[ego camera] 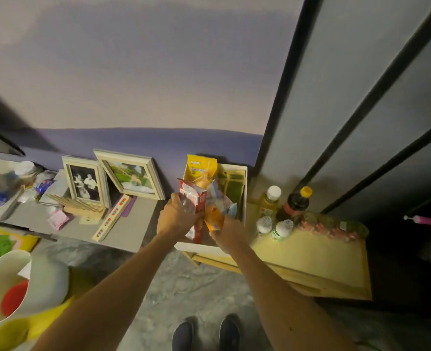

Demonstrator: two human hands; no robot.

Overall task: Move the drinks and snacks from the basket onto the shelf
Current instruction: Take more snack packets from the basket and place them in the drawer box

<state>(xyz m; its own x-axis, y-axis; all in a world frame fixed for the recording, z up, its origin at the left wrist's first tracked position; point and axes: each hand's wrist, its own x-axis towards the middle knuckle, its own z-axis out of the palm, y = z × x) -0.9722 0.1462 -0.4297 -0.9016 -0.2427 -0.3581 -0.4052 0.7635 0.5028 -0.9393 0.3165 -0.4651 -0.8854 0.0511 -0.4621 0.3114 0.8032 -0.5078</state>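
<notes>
Centre of frame, both hands are down in the white basket (244, 188), a packet in each.

Left hand (176, 216) is wrapped round the red-and-white packet (199, 201), fingers curled about its middle. Something clear and glossy sits under that grip too, can't make out what. Right hand (228, 233) pinches the orange packet (214, 219) by its lower end. Both look like light, crinkly, slippery film, so I'd take them mid-body and gently, or the contents get crushed. The red packet's long axis runs nearly up and down the frame, top tipped slightly left; the orange one leans much the same way. Yellow bag (200, 173) stands upright at the basket's back. Wooden shelf (310, 257) lies just to the right, bottles (270, 201) on it.
</notes>
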